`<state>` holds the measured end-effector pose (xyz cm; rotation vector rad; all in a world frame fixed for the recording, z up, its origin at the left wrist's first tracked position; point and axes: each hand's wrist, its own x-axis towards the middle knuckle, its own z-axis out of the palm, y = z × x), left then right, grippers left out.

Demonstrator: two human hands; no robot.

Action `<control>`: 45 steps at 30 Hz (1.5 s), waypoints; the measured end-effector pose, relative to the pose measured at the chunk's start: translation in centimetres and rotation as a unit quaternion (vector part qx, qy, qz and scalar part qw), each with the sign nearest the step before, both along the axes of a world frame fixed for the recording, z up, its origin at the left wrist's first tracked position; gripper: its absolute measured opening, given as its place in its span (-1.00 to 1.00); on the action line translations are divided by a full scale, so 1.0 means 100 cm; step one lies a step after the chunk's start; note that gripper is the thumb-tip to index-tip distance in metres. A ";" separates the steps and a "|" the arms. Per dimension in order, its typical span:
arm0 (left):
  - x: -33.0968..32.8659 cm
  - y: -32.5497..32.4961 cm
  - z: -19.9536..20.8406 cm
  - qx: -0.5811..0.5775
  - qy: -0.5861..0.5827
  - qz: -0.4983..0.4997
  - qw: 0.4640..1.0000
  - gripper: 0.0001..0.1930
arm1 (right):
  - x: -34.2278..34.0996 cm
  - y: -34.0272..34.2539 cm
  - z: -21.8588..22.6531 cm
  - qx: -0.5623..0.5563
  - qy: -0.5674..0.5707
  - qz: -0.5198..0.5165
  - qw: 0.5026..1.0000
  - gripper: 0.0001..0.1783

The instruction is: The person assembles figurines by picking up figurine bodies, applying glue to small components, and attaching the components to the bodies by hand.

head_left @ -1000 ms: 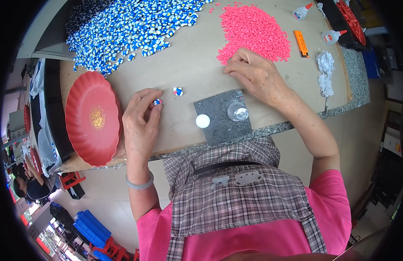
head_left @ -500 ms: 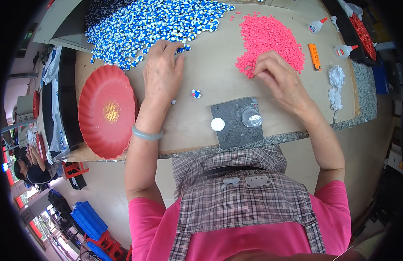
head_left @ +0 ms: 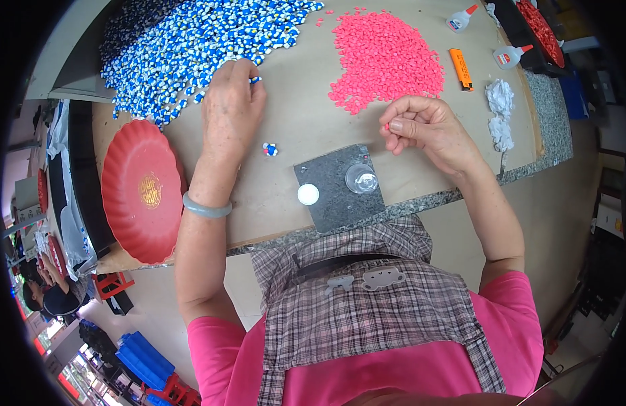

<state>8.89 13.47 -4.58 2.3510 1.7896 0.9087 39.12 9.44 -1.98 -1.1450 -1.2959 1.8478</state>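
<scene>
My left hand (head_left: 232, 105) is closed at the near edge of a heap of small blue-and-white pieces (head_left: 211, 40). A bit of blue shows at its fingertips. My right hand (head_left: 431, 132) pinches a small pink piece (head_left: 387, 126) between thumb and finger, just in front of the heap of flat pink pieces (head_left: 387, 61). Between the hands, a lone blue-and-white piece with a touch of red (head_left: 269, 149) lies on the table. Nearer me, a dark square slab (head_left: 333, 210) carries a white round cap (head_left: 308, 194) and a small clear dish (head_left: 361, 178).
A red scalloped tray (head_left: 140, 223) lies at the left. On the right are two glue bottles (head_left: 459, 19), an orange lighter (head_left: 461, 70), crumpled white tissue (head_left: 500, 111) and a black bin of red pieces (head_left: 539, 30). Another person (head_left: 56, 294) sits far left.
My right hand has drawn back toward me from the pink heap with a pink piece in its fingers. My left hand stays by the blue-and-white heap. The whole view has shifted a little.
</scene>
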 end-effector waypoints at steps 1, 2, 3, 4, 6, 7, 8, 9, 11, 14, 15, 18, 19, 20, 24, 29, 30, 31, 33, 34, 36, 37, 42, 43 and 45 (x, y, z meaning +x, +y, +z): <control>0.003 -0.003 0.002 -0.018 -0.034 0.013 0.999 -0.86 | 0.002 -0.001 -0.001 -0.005 0.000 -0.003 1.000 -0.89; 0.006 -0.008 0.007 -0.019 -0.035 0.012 0.999 -0.86 | 0.003 -0.003 -0.003 -0.011 0.000 -0.006 1.000 -0.89; 0.010 -0.014 0.012 -0.073 -0.119 0.015 0.990 -0.85 | 0.004 -0.004 -0.004 -0.012 -0.001 -0.008 1.000 -0.89; 0.012 -0.021 0.015 -0.125 -0.201 0.020 0.971 -0.84 | 0.004 -0.004 -0.006 -0.017 0.006 -0.008 1.000 -0.89; 0.014 -0.030 0.010 -0.148 -0.320 -0.006 0.936 -0.82 | 0.004 -0.005 -0.009 -0.023 0.013 -0.007 1.000 -0.89; 0.015 -0.035 0.009 -0.167 -0.434 -0.031 0.885 -0.80 | 0.004 -0.005 -0.011 -0.031 0.032 -0.011 0.999 -0.89; 0.016 -0.041 0.012 -0.167 -0.433 -0.030 0.885 -0.80 | 0.004 -0.005 -0.012 -0.038 0.052 -0.015 0.998 -0.88; 0.019 -0.047 0.017 -0.222 -0.489 -0.045 0.842 -0.78 | 0.004 -0.006 -0.012 -0.039 0.053 -0.014 0.998 -0.88; 0.020 -0.057 0.025 -0.302 -0.577 -0.064 0.756 -0.78 | 0.000 -0.008 -0.015 -0.022 0.037 -0.038 0.998 -0.92; 0.023 -0.064 0.026 -0.350 -0.676 -0.086 0.643 -0.77 | 0.004 -0.010 -0.013 0.010 -0.002 -0.041 0.999 -0.94; 0.021 -0.066 0.025 -0.357 -0.695 -0.095 0.616 -0.77 | 0.003 -0.010 -0.013 0.010 0.001 -0.037 0.999 -0.94; 0.024 -0.073 0.028 -0.357 -0.725 -0.082 0.583 -0.79 | 0.006 -0.010 -0.010 0.025 -0.005 -0.012 1.000 -0.96; 0.023 -0.073 0.027 -0.359 -0.725 -0.082 0.582 -0.79 | 0.006 -0.010 -0.010 0.022 -0.004 -0.015 1.000 -0.96; 0.021 -0.074 0.026 -0.362 -0.729 -0.090 0.574 -0.80 | 0.005 -0.010 -0.009 0.019 -0.002 -0.018 1.000 -0.96; 0.019 -0.075 0.020 -0.374 -0.732 -0.122 0.556 -0.82 | 0.000 -0.013 -0.002 0.007 0.003 -0.034 0.999 -0.90; 0.023 -0.080 0.027 -0.371 -0.722 -0.091 0.577 -0.78 | -0.005 -0.018 0.014 -0.045 0.014 0.003 0.999 -0.80; 0.023 -0.082 0.028 -0.369 -0.718 -0.087 0.584 -0.77 | -0.005 -0.019 0.015 -0.049 0.010 0.000 0.999 -0.80; 0.023 -0.082 0.028 -0.371 -0.720 -0.087 0.581 -0.77 | -0.006 -0.019 0.017 -0.052 0.013 0.020 0.998 -0.79; 0.022 -0.085 0.027 -0.368 -0.698 -0.096 0.607 -0.74 | -0.008 -0.022 0.019 -0.059 0.014 0.040 0.997 -0.77; 0.023 -0.086 0.028 -0.369 -0.700 -0.094 0.605 -0.74 | -0.009 -0.023 0.019 -0.055 0.007 0.048 0.997 -0.76; 0.024 -0.088 0.031 -0.370 -0.693 -0.107 0.610 -0.75 | -0.012 -0.026 0.021 -0.053 -0.002 0.058 0.997 -0.76; 0.025 -0.089 0.031 -0.371 -0.694 -0.105 0.608 -0.75 | -0.013 -0.027 0.023 -0.049 -0.021 0.060 0.997 -0.75; 0.025 -0.098 0.033 -0.375 -0.689 -0.113 0.610 -0.76 | -0.017 -0.030 0.028 -0.038 -0.062 0.063 0.995 -0.74; 0.026 -0.099 0.033 -0.375 -0.690 -0.112 0.610 -0.76 | -0.018 -0.031 0.028 -0.024 -0.073 0.064 0.995 -0.74; 0.026 -0.101 0.033 -0.373 -0.675 -0.108 0.627 -0.75 | -0.019 -0.033 0.029 -0.010 -0.084 0.065 0.994 -0.74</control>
